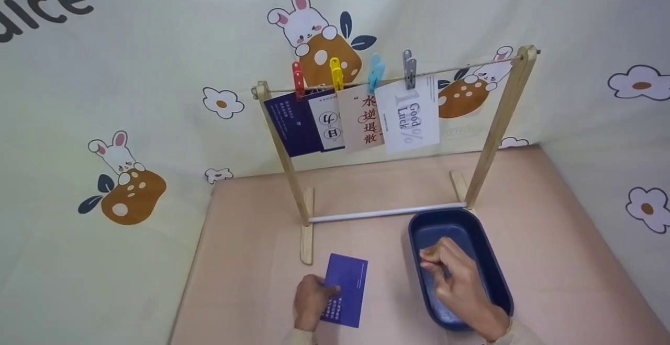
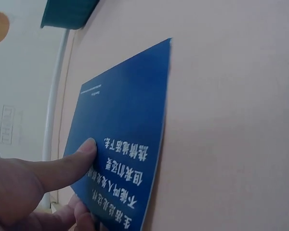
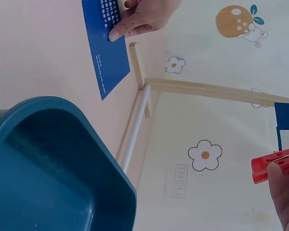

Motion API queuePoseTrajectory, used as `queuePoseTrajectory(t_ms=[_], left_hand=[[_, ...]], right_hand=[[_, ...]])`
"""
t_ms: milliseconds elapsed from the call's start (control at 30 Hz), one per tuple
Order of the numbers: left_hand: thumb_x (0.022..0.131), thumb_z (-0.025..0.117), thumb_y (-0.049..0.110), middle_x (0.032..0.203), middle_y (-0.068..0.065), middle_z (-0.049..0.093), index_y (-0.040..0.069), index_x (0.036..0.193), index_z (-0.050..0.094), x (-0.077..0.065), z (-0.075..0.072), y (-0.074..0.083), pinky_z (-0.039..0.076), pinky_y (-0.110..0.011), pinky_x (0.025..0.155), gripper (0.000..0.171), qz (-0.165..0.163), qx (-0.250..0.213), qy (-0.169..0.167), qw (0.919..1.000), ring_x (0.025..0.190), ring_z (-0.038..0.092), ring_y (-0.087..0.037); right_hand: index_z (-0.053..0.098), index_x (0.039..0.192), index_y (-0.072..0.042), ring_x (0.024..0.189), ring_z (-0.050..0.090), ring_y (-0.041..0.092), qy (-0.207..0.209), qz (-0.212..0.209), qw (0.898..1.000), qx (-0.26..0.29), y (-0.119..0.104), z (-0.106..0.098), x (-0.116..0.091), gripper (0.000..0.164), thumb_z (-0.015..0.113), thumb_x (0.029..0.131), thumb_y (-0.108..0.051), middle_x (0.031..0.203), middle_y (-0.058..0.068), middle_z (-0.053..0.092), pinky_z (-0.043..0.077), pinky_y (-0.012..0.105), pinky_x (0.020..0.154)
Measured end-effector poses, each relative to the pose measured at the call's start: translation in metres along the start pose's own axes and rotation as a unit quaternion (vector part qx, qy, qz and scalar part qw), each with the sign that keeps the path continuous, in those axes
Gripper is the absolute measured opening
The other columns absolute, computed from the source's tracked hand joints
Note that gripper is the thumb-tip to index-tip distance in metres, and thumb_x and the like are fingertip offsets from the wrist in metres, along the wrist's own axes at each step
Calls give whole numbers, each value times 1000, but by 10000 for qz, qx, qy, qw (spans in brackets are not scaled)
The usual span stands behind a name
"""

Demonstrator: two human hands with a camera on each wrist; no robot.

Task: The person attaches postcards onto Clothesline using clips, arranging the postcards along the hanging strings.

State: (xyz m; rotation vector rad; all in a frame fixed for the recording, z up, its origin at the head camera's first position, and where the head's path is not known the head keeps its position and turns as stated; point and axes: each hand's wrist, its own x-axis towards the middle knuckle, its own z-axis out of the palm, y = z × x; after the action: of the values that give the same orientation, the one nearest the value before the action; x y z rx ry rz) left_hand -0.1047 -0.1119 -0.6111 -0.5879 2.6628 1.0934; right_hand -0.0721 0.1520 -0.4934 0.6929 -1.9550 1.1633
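My left hand (image 1: 310,299) holds a blue card (image 1: 349,282) with white printed characters, its thumb on the printed face and the fingers behind. In the left wrist view the card (image 2: 120,106) is tilted over the pink surface. Above the dark blue tub (image 1: 496,269), my right hand (image 1: 460,282) pinches a red clothespin (image 3: 274,164), which is almost hidden in the head view. Several cards hang from a cord on a wooden stand, among them a white "Good Luck" card (image 1: 411,120) under a grey clothespin (image 1: 409,70).
The wooden stand (image 1: 497,125) stands behind the tub, with a white bar (image 1: 387,213) low between its posts. Red (image 1: 298,79), yellow (image 1: 336,74) and light blue (image 1: 375,73) clothespins sit on the cord. Printed rabbit fabric walls surround the pink surface (image 1: 251,261).
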Motion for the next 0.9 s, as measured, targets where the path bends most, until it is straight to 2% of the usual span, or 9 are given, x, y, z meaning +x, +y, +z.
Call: queuePoseTrajectory(t_ms=[100, 300, 400, 500, 633, 733, 900], left_hand=[[66, 78, 16, 75, -7, 63, -1, 85, 62, 3, -7, -3, 45, -32, 62, 30, 22, -270, -141, 9995, 68, 57, -18], [68, 78, 13, 69, -5, 62, -2, 78, 64, 8, -15, -8, 44, -26, 58, 23, 537, -829, -559, 9935, 63, 55, -14], [71, 76, 16, 70, -4, 63, -1, 81, 66, 10, -17, -6, 45, -24, 58, 22, 515, -904, -870, 9908, 64, 55, -13], [74, 75, 18, 73, -3, 63, 0, 85, 66, 12, -18, -3, 45, -24, 58, 23, 422, -926, -1079, 9889, 66, 56, -13], [74, 75, 17, 71, -2, 62, 1, 84, 66, 13, -18, 5, 44, -24, 56, 21, 534, -993, -1108, 9874, 65, 55, -13], [73, 75, 18, 69, -1, 62, 2, 82, 66, 12, -20, 14, 43, -23, 55, 20, 610, -1112, -1099, 9858, 64, 54, -12], [75, 75, 16, 69, -1, 63, 0, 81, 63, 11, -23, 37, 44, -23, 55, 20, 808, -1553, -1198, 9772, 63, 55, -11]], right_hand=[[58, 71, 1, 71, 59, 18, -46, -20, 10000, 12, 0, -1, 1, 18, 61, 85, -10, 76, 8, 59, 49, 14, 65], [58, 71, 2, 71, 59, 20, -76, -94, 9998, 127, 1, -3, 3, 16, 62, 82, -8, 76, 10, 59, 50, 16, 68], [58, 71, 2, 71, 60, 20, -96, -100, 9998, 136, -1, -4, 5, 15, 62, 83, -7, 76, 10, 59, 50, 16, 68], [60, 72, 2, 68, 60, 18, -152, -37, 9998, 144, -1, -5, 5, 10, 67, 75, 9, 76, 10, 61, 48, 13, 61], [61, 75, 0, 66, 59, 13, -264, 114, 9995, 136, 7, -7, 1, 24, 71, 63, 17, 77, 8, 62, 41, 8, 52], [61, 78, -1, 66, 57, 11, -320, 194, 9990, 235, 16, -9, -2, 19, 71, 67, 11, 79, 7, 61, 39, 7, 50], [59, 78, 4, 60, 55, 11, -300, 337, 9981, 429, 3, -14, 17, 28, 66, 61, 25, 77, 11, 58, 39, 7, 42]])
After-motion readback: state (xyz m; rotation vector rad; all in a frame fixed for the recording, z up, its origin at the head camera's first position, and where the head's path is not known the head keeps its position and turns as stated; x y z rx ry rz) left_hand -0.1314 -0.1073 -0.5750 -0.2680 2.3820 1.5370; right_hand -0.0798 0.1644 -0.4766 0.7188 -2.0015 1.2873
